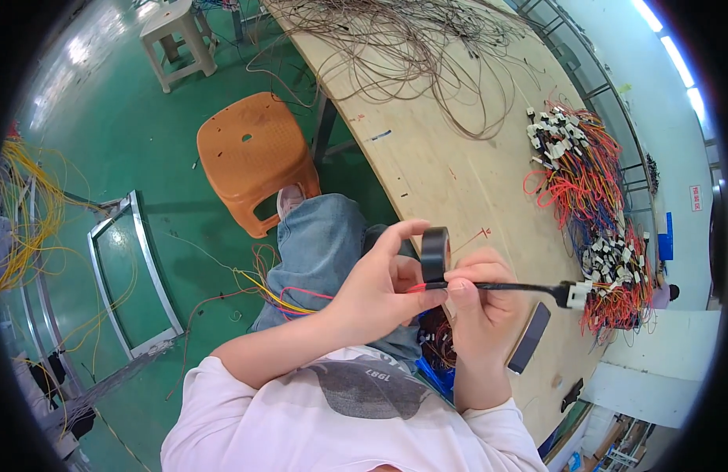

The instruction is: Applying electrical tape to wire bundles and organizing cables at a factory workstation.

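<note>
A wire harness [517, 286] stretches between my hands, its bundle wrapped in black tape and ending in a white connector [578, 295] at the right. My left hand [380, 287] pinches the wires where red insulation shows, and its index finger reaches the top of a roll of black electrical tape [435, 253]. The roll stands on edge just above the harness, between both hands. Thumb and fingers of my right hand [483, 303] close on the taped part beside the roll. Yellow and red wires [281, 300] trail from behind my left forearm across my leg.
A wooden table [427, 177] carries tangled brown wires [427, 47] at the far end and heaped harnesses [580, 173] with white connectors along its right side. A dark phone-like slab [529, 338] lies near my right hand. An orange stool [254, 149] and a metal frame [156, 275] are at left.
</note>
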`<state>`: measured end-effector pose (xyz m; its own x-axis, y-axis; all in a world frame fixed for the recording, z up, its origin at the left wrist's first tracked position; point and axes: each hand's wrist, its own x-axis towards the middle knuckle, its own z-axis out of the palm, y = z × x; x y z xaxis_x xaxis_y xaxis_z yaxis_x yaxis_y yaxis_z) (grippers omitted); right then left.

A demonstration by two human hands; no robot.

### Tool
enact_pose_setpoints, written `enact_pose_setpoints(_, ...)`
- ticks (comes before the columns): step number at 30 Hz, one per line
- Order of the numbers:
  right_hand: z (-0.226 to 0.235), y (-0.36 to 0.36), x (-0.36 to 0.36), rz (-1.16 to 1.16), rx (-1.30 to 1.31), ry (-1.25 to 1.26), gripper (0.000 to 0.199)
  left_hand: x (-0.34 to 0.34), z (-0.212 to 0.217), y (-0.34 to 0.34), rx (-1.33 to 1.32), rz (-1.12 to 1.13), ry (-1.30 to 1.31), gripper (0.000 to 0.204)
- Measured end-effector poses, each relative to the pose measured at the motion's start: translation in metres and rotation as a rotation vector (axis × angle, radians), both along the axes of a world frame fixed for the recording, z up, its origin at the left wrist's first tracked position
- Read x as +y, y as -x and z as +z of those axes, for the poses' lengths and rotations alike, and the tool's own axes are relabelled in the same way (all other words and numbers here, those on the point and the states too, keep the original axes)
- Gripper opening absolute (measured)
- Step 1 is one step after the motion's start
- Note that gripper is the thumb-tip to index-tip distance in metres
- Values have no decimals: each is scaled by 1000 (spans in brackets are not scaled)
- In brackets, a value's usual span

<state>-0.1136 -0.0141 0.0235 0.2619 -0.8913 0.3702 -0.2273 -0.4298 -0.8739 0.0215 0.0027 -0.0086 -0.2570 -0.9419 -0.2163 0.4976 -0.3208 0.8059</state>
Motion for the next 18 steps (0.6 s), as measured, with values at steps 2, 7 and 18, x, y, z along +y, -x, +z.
enact_pose_setpoints(2,-5,-3,1,-80,-134,-92,5,-3,1,-1,229,-23,-62,47)
enact_pose_setpoints(7,-5,4,6,-51,-83,21,5,-7,-13,-7,618,-90,-285,46)
enact_pose_setpoints(18,-4,4,4,-137,-103,-33,11,5,-15,4,-354,122,465,47)
